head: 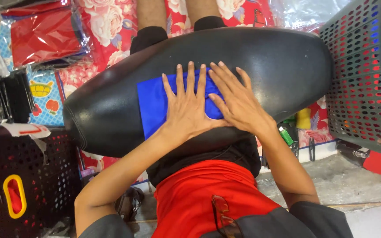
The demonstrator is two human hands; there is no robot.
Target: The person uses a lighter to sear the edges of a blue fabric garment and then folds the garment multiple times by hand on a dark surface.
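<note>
Two hands (186, 110), one blue cloth (153, 103), one black seat (265, 61), two baskets (362, 79).

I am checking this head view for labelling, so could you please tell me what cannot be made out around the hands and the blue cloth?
- Blue cloth: its right part is hidden under the left hand and right hand.
- Black cushion: its near edge is hidden behind the forearms.
- Grey basket: cut off by the right edge.
- Lighter: too small for detail.

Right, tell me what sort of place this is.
Probably a small fabric or sewing workshop or stall. Both hands, left hand and right hand, press a blue cloth flat on a black padded board; bagged red fabric and a perforated plastic basket sit around.
</note>
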